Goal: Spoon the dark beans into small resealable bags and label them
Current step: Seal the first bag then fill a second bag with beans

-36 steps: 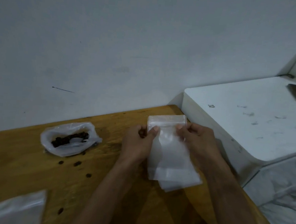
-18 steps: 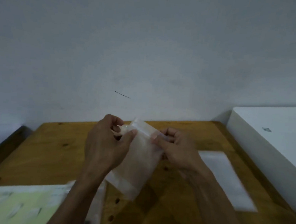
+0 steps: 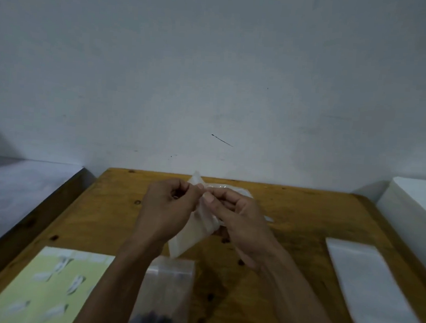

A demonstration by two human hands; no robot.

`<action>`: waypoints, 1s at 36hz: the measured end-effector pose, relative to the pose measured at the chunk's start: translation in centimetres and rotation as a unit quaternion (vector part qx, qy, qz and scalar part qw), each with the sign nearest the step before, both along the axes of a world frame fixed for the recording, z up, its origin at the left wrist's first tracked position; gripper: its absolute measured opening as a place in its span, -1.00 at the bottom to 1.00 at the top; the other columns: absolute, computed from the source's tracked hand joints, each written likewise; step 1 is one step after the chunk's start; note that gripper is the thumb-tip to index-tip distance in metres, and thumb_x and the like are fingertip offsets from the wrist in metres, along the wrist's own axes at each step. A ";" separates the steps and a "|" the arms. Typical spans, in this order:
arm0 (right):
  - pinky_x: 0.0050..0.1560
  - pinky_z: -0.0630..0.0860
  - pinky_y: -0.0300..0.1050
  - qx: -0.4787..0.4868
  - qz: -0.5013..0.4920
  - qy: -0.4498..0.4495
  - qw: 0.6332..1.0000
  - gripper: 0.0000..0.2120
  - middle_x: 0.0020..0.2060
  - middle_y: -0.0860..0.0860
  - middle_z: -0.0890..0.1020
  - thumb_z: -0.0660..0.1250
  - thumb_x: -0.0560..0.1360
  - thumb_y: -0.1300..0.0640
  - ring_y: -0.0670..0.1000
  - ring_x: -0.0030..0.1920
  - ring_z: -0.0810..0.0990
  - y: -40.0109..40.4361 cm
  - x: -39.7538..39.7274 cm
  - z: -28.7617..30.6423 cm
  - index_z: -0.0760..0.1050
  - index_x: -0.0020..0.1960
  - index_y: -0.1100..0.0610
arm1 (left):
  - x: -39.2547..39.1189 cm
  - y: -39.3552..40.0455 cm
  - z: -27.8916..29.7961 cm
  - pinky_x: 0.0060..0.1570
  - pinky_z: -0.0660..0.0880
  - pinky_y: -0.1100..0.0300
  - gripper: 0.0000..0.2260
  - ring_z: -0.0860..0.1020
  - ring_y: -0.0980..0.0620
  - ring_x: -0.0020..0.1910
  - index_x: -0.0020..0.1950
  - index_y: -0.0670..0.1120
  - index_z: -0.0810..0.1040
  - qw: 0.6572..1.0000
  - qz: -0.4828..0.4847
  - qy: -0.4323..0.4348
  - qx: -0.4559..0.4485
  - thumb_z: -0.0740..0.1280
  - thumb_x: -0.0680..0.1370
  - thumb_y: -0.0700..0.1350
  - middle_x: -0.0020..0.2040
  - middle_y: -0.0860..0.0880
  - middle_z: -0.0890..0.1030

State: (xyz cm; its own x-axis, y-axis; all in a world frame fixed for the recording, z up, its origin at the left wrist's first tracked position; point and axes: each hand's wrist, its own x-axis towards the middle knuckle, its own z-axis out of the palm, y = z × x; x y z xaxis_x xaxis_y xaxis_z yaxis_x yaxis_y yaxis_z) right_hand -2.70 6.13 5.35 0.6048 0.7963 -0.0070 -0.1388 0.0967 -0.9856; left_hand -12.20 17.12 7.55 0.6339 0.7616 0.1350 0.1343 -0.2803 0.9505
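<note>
Both hands hold one small clear resealable bag (image 3: 192, 231) up over the middle of the wooden table (image 3: 291, 212). My left hand (image 3: 167, 208) pinches its top edge from the left and my right hand (image 3: 233, 213) pinches it from the right, fingertips almost touching. The bag hangs down between them, tilted and empty. Behind my hands lies the larger plastic bag (image 3: 230, 187), mostly hidden; its beans do not show. Another small bag (image 3: 170, 294) with dark beans at its bottom lies on the table near me.
A yellow-green sheet of white labels (image 3: 46, 288) lies at the near left. A stack of empty clear bags (image 3: 369, 285) lies at the right. A white block (image 3: 421, 201) stands at the far right. Several loose beans dot the wood. The wall is close behind.
The view swung left, bringing the label sheet and the filled bag into sight. The stack stays on the table; I hold a single bag. My hands have drawn closer together at its top.
</note>
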 end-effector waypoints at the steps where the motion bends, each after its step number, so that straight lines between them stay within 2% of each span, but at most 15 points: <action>1: -0.07 0.65 -0.04 -0.003 -0.002 0.000 1.000 -0.78 0.03 -0.01 0.72 0.38 0.55 0.05 0.02 0.09 0.68 0.1 0.1 -0.2 0.66 0.15 0.08 | 0.0 0.1 0.0 -0.02 0.59 -0.17 -0.76 0.64 -0.12 -0.14 -0.27 -0.09 0.64 1.000 -0.003 0.002 0.003 0.40 0.56 -0.02 -0.28 -0.04 0.66; 4: -0.03 0.66 -0.01 -0.004 -0.008 0.007 1.000 -0.81 0.03 0.02 0.72 0.39 0.55 0.07 0.03 0.11 0.67 0.1 0.7 -0.6 0.68 0.11 0.09 | 0.2 0.3 -0.1 -0.01 0.58 -0.21 -0.78 0.61 -0.20 -0.10 -0.24 -0.14 0.63 1.000 -0.013 0.010 0.012 0.36 0.58 -0.11 -0.24 -0.12 0.65; 7: -0.06 0.64 -0.08 -0.014 -0.033 -0.060 0.998 -0.84 -0.03 -0.01 0.72 0.37 0.57 0.09 -0.05 0.02 0.67 -0.1 1.1 -0.9 0.70 0.06 0.09 | 0.4 0.1 -0.2 -0.08 0.58 -0.17 -0.78 0.60 -0.21 -0.12 -0.24 -0.17 0.60 1.000 -0.014 0.011 0.022 0.35 0.58 -0.12 -0.24 -0.15 0.64; 9: -0.02 0.67 0.02 -0.017 -0.063 -0.121 0.991 -0.85 -0.08 -0.04 0.73 0.36 0.59 0.11 -0.05 -0.01 0.68 -0.2 1.1 -1.1 0.71 0.02 0.08 | 0.6 -0.3 -0.3 -0.23 0.52 -0.01 -0.72 0.59 -0.09 -0.24 -0.28 -0.13 0.59 0.999 -0.016 0.016 0.046 0.37 0.58 -0.01 -0.29 -0.08 0.63; 11: -0.01 0.68 0.09 -0.016 -0.083 -0.161 0.983 -0.84 -0.08 -0.05 0.73 0.35 0.60 0.12 -0.04 -0.02 0.70 -0.3 1.0 -1.3 0.71 0.04 0.08 | 0.7 -0.9 -0.4 -0.28 0.45 0.13 -0.62 0.55 0.03 -0.32 -0.30 -0.10 0.59 0.997 -0.021 0.036 0.065 0.36 0.55 0.16 -0.33 -0.06 0.61; 13: -0.04 0.68 0.08 -0.015 -0.100 -0.193 0.976 -0.83 -0.10 -0.04 0.73 0.34 0.60 0.13 -0.05 -0.05 0.70 -0.3 0.9 -1.4 0.71 0.02 0.12 | 0.9 -1.1 -0.7 -0.28 0.44 0.10 -0.57 0.56 -0.02 -0.33 -0.28 -0.11 0.60 0.995 -0.036 0.048 0.074 0.32 0.55 0.23 -0.33 -0.09 0.61; 18: -0.09 0.68 -0.01 -0.009 -0.132 -0.204 0.970 -0.83 -0.19 -0.05 0.72 0.36 0.59 0.14 -0.08 -0.13 0.68 -0.6 0.8 -1.4 0.70 -0.07 0.15 | 0.9 -1.2 -1.0 -0.26 0.39 0.05 -0.63 0.46 0.02 -0.36 -0.29 -0.10 0.56 0.995 -0.060 0.030 0.080 0.26 0.64 0.05 -0.34 -0.14 0.55; 21: -0.13 0.67 0.00 -0.033 -0.163 -0.224 0.960 -0.81 -0.22 -0.04 0.70 0.35 0.59 0.11 -0.08 -0.16 0.67 -0.6 0.8 -1.8 0.68 -0.12 0.14 | 1.1 -1.3 -1.2 -0.24 0.51 -0.06 -0.66 0.56 -0.07 -0.29 -0.26 -0.13 0.58 0.990 -0.043 0.064 0.121 0.26 0.63 0.01 -0.30 -0.11 0.61; 25: -0.30 0.51 -0.32 -0.048 -0.240 -0.247 0.938 -0.83 -0.27 -0.05 0.67 0.36 0.58 0.16 -0.15 -0.25 0.62 -0.9 1.3 -1.9 0.64 -0.16 0.14 | 1.1 -1.2 -1.2 -0.17 0.60 -0.16 -0.72 0.63 0.03 -0.26 -0.23 -0.26 0.57 0.980 -0.020 0.085 0.176 0.28 0.55 -0.08 -0.25 -0.21 0.65; 28: -0.23 0.62 -0.19 -0.079 -0.247 -0.272 0.927 -0.88 -0.24 -0.08 0.67 0.36 0.57 0.19 -0.14 -0.21 0.64 -1.4 1.8 -1.7 0.64 -0.12 0.11 | 1.0 -1.2 -1.0 -0.24 0.58 -0.21 -0.73 0.65 -0.20 -0.23 -0.31 -0.25 0.52 0.973 -0.022 0.095 0.208 0.32 0.51 -0.10 -0.29 -0.27 0.63; 30: -0.15 0.68 -0.11 -0.077 -0.227 -0.295 0.925 -0.93 -0.17 -0.11 0.65 0.38 0.54 0.23 -0.12 -0.15 0.66 -1.6 1.8 -1.5 0.60 -0.06 0.08 | 1.0 -1.0 -0.8 -0.30 0.57 -0.17 -0.72 0.64 -0.19 -0.27 -0.36 -0.23 0.50 0.965 -0.009 0.109 0.238 0.35 0.48 -0.10 -0.34 -0.23 0.61; 33: -0.10 0.65 -0.23 -0.038 -0.171 -0.350 0.920 -0.80 -0.03 -0.12 0.59 0.42 0.50 0.30 -0.14 -0.05 0.64 -1.7 1.3 -0.9 0.54 0.01 0.05 | 1.1 -0.7 0.0 -0.30 0.59 -0.13 -0.72 0.63 -0.11 -0.34 -0.41 -0.19 0.53 0.956 0.000 0.132 0.262 0.39 0.45 -0.08 -0.39 -0.16 0.62; 36: 0.04 0.56 -0.38 -0.079 -0.123 -0.431 0.890 -0.74 0.11 -0.08 0.63 0.35 0.53 0.36 -0.16 0.08 0.58 -1.8 1.3 -0.7 0.69 0.05 0.06 | 1.1 -0.4 1.1 -0.30 0.62 -0.13 -0.71 0.65 -0.14 -0.35 -0.43 -0.20 0.54 0.952 -0.016 0.157 0.262 0.44 0.42 -0.07 -0.40 -0.19 0.64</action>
